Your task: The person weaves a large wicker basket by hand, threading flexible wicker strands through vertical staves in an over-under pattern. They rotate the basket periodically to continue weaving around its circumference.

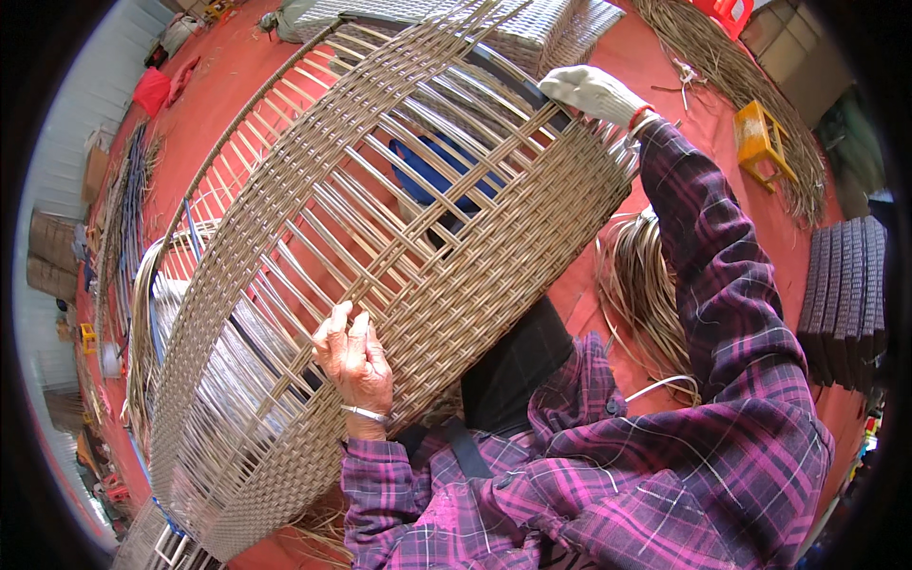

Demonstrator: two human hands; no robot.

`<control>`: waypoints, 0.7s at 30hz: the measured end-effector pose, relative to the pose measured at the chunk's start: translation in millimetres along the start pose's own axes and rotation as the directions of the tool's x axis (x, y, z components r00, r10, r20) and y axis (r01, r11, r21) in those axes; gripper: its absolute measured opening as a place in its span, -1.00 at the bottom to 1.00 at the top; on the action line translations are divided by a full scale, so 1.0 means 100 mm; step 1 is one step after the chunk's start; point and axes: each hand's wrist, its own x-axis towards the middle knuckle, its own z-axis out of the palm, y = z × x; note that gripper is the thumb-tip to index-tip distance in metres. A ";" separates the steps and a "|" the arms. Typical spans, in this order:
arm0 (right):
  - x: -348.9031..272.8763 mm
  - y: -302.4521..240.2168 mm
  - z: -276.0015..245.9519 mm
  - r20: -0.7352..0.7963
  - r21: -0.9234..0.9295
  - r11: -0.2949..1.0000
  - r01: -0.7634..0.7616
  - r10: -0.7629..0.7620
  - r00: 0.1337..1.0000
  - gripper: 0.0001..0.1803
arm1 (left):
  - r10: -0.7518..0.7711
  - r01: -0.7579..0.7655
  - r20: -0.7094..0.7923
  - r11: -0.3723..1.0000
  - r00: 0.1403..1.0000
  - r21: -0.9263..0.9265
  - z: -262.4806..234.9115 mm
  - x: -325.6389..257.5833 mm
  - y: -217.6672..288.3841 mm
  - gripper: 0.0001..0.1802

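Bare left fingers (358, 329) touching coarse, checkered, glossy tan wickerwork (484, 261).

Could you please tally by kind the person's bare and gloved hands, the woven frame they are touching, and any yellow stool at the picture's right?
Bare left hand: 1
Gloved right hand: 1
Woven frame: 1
Yellow stool: 1
Total: 4

You wear a purple-black plaid shirt (608, 475), dark trousers (518, 366), silvery left-wrist bangle (365, 414); right hand (591, 91) gloved off-white, red-edged cuff (639, 117).
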 end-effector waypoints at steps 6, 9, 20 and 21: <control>0.10 0.05 0.17 -0.256 -0.329 0.941 0.073 -0.163 0.953 -0.38 | 0.014 -0.014 -0.016 1.000 1.000 0.007 0.01 0.01 0.01 -0.78; 0.10 0.07 0.20 -0.333 -0.454 0.886 0.095 -0.267 0.904 -0.43 | 0.025 -0.026 -0.030 1.000 0.999 -0.016 0.02 0.01 0.00 -0.77; 0.12 0.29 0.19 -0.350 -0.532 0.847 0.011 -0.231 0.908 -0.53 | 0.040 -0.041 -0.040 0.999 0.998 -0.022 0.00 0.01 0.02 -0.76; 0.12 0.29 0.18 -0.363 -0.569 0.822 0.030 -0.284 0.887 -0.56 | 0.043 -0.044 -0.053 0.999 0.998 -0.024 0.00 0.01 0.01 -0.75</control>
